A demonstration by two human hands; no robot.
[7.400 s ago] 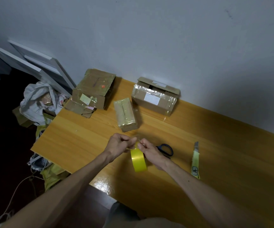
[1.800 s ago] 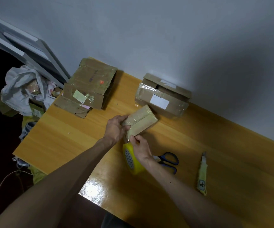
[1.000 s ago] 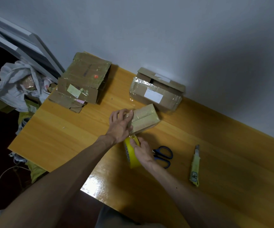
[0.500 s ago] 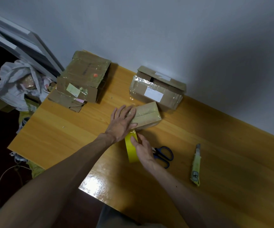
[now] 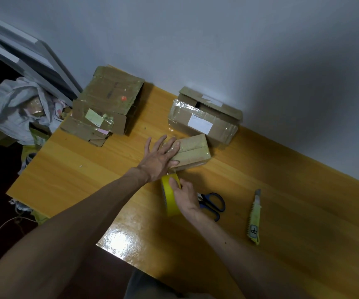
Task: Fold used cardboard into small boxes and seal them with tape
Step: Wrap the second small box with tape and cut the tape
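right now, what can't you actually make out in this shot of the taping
All in the head view:
Left end of the small box: covered by the left hand.
Blades of the scissors: hidden behind the right hand, which grips the tape roll.
Print on the white label of the larger box: too small to read.
Marking on the utility knife: blurred.

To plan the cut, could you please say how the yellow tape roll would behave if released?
The yellow tape roll stands on edge on the glossy table, so it may roll or topple. Under the right hand, its ring looks stiff.
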